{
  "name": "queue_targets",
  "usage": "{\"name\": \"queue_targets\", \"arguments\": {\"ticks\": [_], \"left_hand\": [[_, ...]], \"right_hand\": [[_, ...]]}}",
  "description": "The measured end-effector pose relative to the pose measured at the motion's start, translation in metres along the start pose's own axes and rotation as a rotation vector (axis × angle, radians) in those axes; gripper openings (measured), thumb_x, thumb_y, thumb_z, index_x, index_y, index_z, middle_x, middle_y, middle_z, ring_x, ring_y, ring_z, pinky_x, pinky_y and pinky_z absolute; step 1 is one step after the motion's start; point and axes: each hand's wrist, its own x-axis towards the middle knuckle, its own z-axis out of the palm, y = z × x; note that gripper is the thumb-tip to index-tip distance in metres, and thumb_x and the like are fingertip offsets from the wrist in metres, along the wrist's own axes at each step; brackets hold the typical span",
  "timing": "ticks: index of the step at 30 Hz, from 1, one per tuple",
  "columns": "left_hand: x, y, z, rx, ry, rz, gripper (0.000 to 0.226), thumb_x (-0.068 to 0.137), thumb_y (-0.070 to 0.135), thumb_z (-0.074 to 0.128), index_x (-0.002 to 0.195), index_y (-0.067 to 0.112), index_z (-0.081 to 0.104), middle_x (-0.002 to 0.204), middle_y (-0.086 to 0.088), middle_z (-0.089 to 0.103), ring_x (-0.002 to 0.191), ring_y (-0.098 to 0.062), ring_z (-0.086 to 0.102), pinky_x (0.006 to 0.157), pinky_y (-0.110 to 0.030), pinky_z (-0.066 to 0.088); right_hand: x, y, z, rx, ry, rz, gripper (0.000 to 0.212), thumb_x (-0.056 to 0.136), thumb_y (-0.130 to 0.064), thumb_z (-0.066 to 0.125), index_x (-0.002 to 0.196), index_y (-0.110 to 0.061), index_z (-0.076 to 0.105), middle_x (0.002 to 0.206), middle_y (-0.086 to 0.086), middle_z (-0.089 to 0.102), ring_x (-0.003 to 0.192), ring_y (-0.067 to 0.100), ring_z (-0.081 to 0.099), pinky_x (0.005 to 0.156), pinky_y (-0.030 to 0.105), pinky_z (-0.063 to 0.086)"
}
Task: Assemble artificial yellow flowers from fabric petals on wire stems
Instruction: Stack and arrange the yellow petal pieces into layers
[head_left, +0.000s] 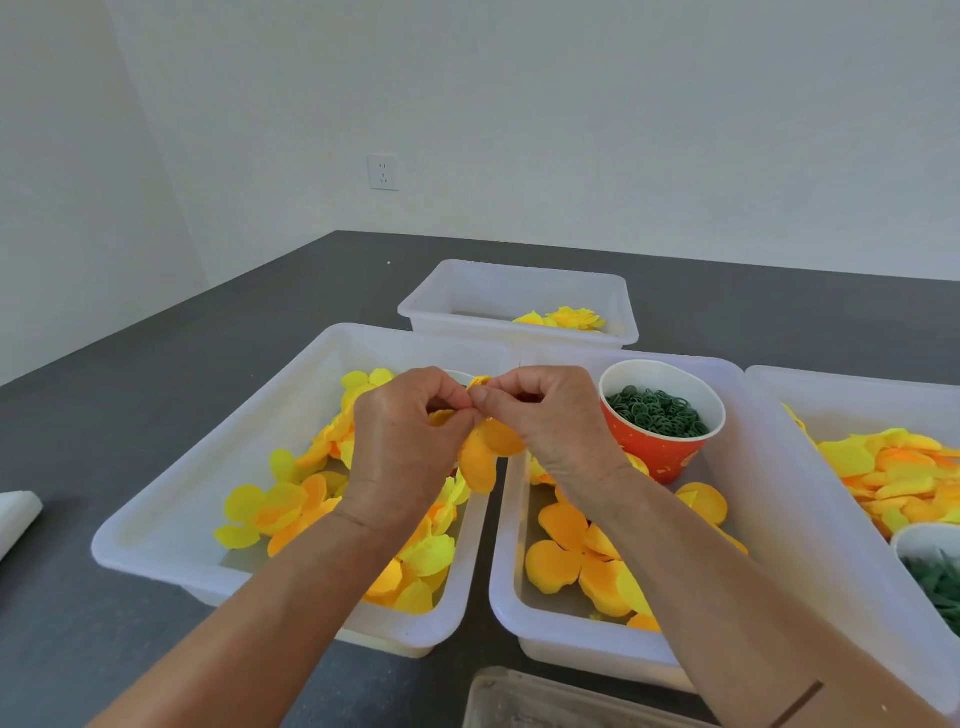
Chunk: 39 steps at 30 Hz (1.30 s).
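— What's she got there?

— A yellow-orange petal piece (485, 452), pinched between both hands above the gap between the two front tubs. The left hand (410, 441) and the right hand (545, 415) meet fingertip to fingertip, fingers curled tight on the fabric, and the petals hang down below them.

— And the rest?

— Loose petals lie in the left tub (171, 499) and the middle tub (509, 582). A red paper cup (660, 452) of small green rings stands in the middle tub, just beside her right hand. A farther tub (467, 296) holds a few yellow flowers.
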Motion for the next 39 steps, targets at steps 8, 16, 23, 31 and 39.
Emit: {"name": "queue_targets", "arguments": {"ticks": [8, 16, 23, 31, 39], "left_hand": [[0.000, -0.001, -0.003, -0.092, -0.025, -0.061, 0.021, 0.071, 0.004, 0.078, 0.067, 0.019, 0.064, 0.066, 0.000, 0.066, 0.061, -0.015, 0.064, 0.049, -0.012, 0.049], [0.001, -0.003, -0.001, -0.110, -0.060, -0.044, 0.016, 0.073, 0.010, 0.077, 0.070, 0.019, 0.064, 0.059, 0.002, 0.062, 0.048, -0.007, 0.055, 0.043, -0.009, 0.042], [0.007, -0.009, -0.002, -0.184, -0.052, -0.167, 0.012, 0.082, 0.015, 0.069, 0.075, 0.019, 0.061, 0.072, -0.003, 0.066, 0.063, -0.017, 0.059, 0.051, -0.030, 0.046], [0.012, -0.012, -0.001, -0.173, 0.025, -0.418, 0.026, 0.080, 0.001, 0.061, 0.093, 0.021, 0.052, 0.082, -0.011, 0.066, 0.076, -0.033, 0.063, 0.067, -0.052, 0.056], [0.015, -0.011, -0.006, -0.349, -0.091, -0.628, 0.021, 0.086, 0.000, 0.055, 0.099, 0.009, 0.068, 0.076, -0.010, 0.064, 0.060, -0.018, 0.059, 0.046, -0.024, 0.048]], "right_hand": [[0.001, 0.001, -0.001, 0.068, -0.053, 0.029, 0.001, 0.079, -0.016, 0.073, 0.079, -0.014, 0.074, 0.073, 0.004, 0.069, 0.069, 0.004, 0.059, 0.067, 0.020, 0.050], [0.001, -0.002, -0.002, 0.123, -0.051, 0.106, 0.014, 0.079, -0.012, 0.071, 0.066, -0.016, 0.071, 0.061, -0.003, 0.062, 0.059, -0.002, 0.052, 0.053, 0.009, 0.042], [0.002, -0.004, -0.003, 0.085, -0.061, 0.072, 0.016, 0.079, -0.005, 0.067, 0.065, -0.012, 0.064, 0.048, -0.015, 0.051, 0.045, -0.005, 0.045, 0.044, 0.007, 0.036], [-0.001, -0.001, 0.003, -0.033, -0.045, -0.064, 0.011, 0.073, 0.001, 0.066, 0.065, -0.007, 0.064, 0.077, 0.017, 0.066, 0.058, 0.008, 0.049, 0.056, 0.020, 0.042], [-0.004, -0.001, 0.008, -0.155, -0.102, -0.316, 0.004, 0.075, 0.006, 0.066, 0.072, 0.004, 0.067, 0.077, 0.014, 0.070, 0.065, 0.014, 0.060, 0.060, 0.024, 0.050]]}}
